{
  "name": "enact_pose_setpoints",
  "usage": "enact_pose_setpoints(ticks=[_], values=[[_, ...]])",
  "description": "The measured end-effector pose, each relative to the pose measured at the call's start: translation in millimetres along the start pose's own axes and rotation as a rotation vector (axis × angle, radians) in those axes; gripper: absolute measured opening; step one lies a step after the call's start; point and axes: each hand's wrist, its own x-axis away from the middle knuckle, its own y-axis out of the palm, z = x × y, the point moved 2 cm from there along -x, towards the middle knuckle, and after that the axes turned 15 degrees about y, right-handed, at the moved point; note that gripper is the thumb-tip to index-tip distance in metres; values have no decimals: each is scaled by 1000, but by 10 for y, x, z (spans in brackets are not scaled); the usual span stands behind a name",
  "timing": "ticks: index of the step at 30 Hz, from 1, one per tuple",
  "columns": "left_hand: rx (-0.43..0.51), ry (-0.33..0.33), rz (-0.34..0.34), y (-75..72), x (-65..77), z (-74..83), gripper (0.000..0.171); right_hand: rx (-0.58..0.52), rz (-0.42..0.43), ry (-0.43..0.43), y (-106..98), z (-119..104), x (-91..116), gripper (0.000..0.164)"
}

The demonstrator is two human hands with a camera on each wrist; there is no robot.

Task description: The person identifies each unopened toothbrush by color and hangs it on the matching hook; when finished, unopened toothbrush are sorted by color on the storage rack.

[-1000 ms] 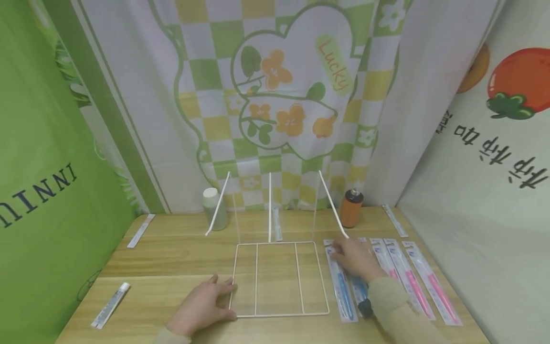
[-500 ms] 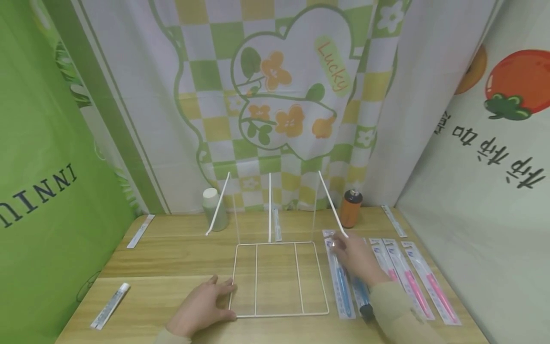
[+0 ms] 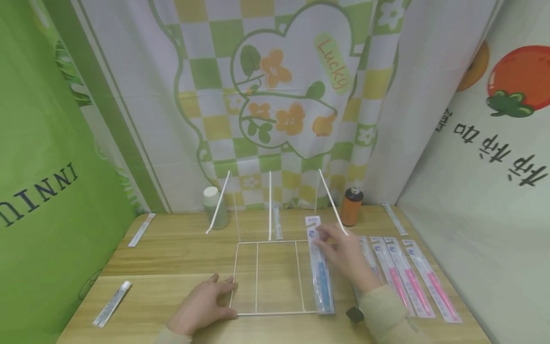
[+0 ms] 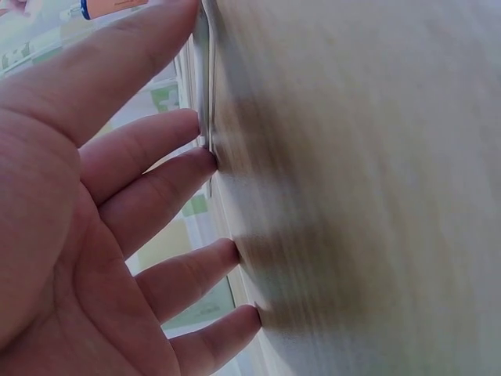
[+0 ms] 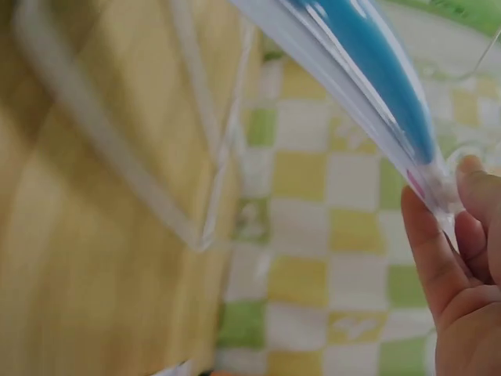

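Observation:
My right hand (image 3: 345, 255) pinches the upper part of a packaged blue toothbrush (image 3: 322, 279), above the right side of a white wire rack (image 3: 256, 279). Close up in the right wrist view, thumb and fingers squeeze the clear package of the blue toothbrush (image 5: 383, 74). My left hand (image 3: 202, 303) rests at the rack's front left corner, thumb and fingers spread and touching its wire. In the left wrist view the fingers of the left hand (image 4: 94, 235) are extended, tips against the wire and tabletop. The rack's three prongs reach forward from its upright back.
Several packaged toothbrushes with pink handles (image 3: 442, 296) lie at the right, beside a small black object (image 3: 355, 314). A toothpaste tube (image 3: 112, 304) lies left. Behind the rack stand a pale green bottle (image 3: 215, 210) and an orange bottle (image 3: 352, 208). Thin packets (image 3: 142, 230) lie further back.
My right hand has lifted the packaged blue toothbrush from the row at the right and carried it left to the rack's right side. The left hand has stayed in place.

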Motion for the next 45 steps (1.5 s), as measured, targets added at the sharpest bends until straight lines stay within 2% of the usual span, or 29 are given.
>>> enact_pose_setpoints(ticks=[5, 10, 18, 24, 32, 45], values=[[1, -1, -1, 26, -7, -22, 74, -72, 59, -130, -13, -368, -29, 44], [3, -11, 0, 27, 8, -22, 75, -138, 87, -228, -86, -712, -46, 34], [-5, -17, 1, 9, 6, -3, 76, -209, 270, -455, -231, -1263, -15, 37], [1, -25, 5, 7, 3, 0, 75, -264, 273, -552, -309, -1598, 56, 34], [9, -20, -4, 16, 9, -6, 76, -244, 255, -626, -280, -1771, 115, 31], [8, -24, -4, 25, 10, -3, 75, -164, 228, -614, -141, -1731, 156, 32]])
